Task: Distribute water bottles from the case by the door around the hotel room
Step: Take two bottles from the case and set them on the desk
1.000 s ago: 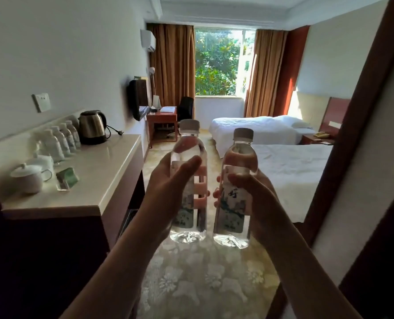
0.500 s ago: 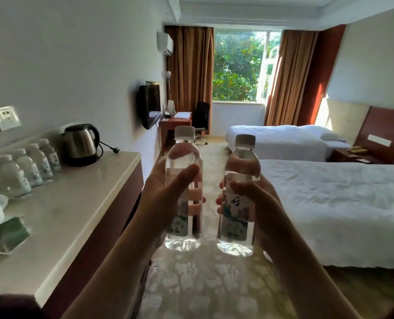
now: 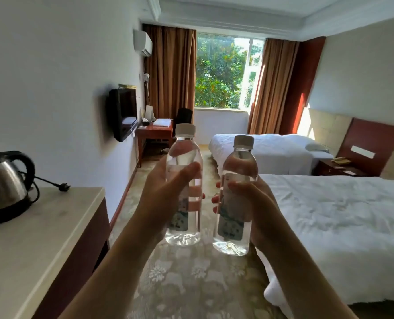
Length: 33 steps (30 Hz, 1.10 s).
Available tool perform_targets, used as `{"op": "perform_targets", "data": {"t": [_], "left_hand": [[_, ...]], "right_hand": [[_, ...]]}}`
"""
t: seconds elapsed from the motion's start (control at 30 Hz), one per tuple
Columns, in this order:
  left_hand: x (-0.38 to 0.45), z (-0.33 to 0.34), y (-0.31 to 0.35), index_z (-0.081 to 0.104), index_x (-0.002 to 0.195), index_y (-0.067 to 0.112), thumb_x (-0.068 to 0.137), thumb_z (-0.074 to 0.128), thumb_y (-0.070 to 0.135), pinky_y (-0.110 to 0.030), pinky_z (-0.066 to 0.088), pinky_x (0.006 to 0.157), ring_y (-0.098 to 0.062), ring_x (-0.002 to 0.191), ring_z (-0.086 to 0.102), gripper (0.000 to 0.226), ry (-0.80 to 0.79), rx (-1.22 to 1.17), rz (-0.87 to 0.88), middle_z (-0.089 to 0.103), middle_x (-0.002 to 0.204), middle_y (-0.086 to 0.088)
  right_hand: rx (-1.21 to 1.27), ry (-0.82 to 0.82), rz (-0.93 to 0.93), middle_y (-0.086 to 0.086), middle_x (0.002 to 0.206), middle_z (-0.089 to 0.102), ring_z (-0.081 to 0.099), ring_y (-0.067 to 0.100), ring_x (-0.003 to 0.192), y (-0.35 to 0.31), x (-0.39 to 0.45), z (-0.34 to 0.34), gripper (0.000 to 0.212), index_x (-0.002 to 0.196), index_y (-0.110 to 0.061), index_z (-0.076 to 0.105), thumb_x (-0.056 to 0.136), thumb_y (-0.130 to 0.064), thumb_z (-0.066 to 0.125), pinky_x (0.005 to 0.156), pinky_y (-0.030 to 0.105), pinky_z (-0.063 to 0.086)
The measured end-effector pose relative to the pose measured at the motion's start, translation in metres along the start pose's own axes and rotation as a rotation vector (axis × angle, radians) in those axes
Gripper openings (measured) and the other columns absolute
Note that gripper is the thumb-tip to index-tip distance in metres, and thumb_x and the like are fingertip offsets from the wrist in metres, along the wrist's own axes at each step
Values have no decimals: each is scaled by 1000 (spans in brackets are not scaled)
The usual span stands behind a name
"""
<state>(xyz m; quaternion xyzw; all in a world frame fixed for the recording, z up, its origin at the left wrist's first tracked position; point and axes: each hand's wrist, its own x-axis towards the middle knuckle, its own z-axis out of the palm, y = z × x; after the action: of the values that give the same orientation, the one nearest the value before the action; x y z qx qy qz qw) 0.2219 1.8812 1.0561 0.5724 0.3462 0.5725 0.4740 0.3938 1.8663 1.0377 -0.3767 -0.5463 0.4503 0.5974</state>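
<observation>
I see left hand (image 3: 166,199) gripping clear plastic water bottle with white cap (image 3: 184,187), upright, mid-air over patterned carpet (image 3: 186,279). Right hand (image 3: 258,208) grips second clear capped bottle (image 3: 236,196), just beside first. Steel kettle (image 3: 4,185) sits on pale counter (image 3: 41,245), left. White bed (image 3: 338,226) right.

Ahead of the hands a window (image 3: 223,72) shows green trees between brown curtains (image 3: 171,72); to their left stands a pale counter (image 3: 30,238) bearing a kettle (image 3: 4,185); right, two white beds (image 3: 329,215); below, patterned carpet (image 3: 191,279); a wall television (image 3: 123,113).
</observation>
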Motion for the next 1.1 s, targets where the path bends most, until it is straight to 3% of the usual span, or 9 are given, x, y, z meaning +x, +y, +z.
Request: {"op": "perform_targets", "data": {"t": [0.13, 0.33, 0.6, 0.77, 0.93, 1.1], "left_hand": [[75, 15, -33, 57, 105, 37, 79, 66, 52, -24, 57, 56, -16, 78, 75, 31, -46, 0, -23, 75, 88, 9], [195, 55, -93, 58, 106, 34, 73, 59, 52, -26, 57, 55, -19, 74, 75, 38, -29, 12, -47, 75, 85, 5], [349, 106, -160, 58, 113, 30, 72, 59, 51, -27, 57, 55, -19, 73, 75, 46, 9, 31, -37, 76, 85, 4], [441, 99, -194, 54, 124, 26, 74, 59, 51, -28, 58, 58, -20, 80, 76, 56, 73, 52, -52, 76, 90, 4], [546, 74, -236, 55, 119, 30, 73, 55, 54, -26, 57, 56, -16, 78, 75, 52, 97, 48, -31, 76, 87, 10], [667, 38, -277, 57, 117, 35, 72, 57, 56, -31, 59, 61, -20, 82, 75, 49, 106, 11, -23, 75, 93, 4]], "right_hand": [[-2, 32, -4, 10, 96, 68, 71, 28, 84, 28, 71, -30, 59, 113, -18, 59, 63, -47, 72, 78, 40, 60], [32, 54, 17, 7, 93, 69, 72, 25, 80, 79, 184, -98, 68, 116, -15, 57, 59, -48, 72, 73, 35, 59], [135, -78, 30, 9, 92, 65, 68, 25, 80, 130, 357, -181, 63, 115, -10, 57, 64, -43, 72, 75, 37, 57], [154, -161, 53, 9, 91, 65, 67, 25, 78, 161, 459, -194, 66, 118, -6, 55, 65, -41, 72, 73, 34, 58], [152, -201, 36, 8, 87, 65, 67, 24, 75, 205, 569, -193, 56, 113, -7, 58, 68, -37, 72, 72, 35, 58], [133, -232, 27, 6, 83, 65, 67, 22, 74, 245, 692, -182, 50, 104, -9, 59, 65, -36, 76, 70, 35, 56]]}}
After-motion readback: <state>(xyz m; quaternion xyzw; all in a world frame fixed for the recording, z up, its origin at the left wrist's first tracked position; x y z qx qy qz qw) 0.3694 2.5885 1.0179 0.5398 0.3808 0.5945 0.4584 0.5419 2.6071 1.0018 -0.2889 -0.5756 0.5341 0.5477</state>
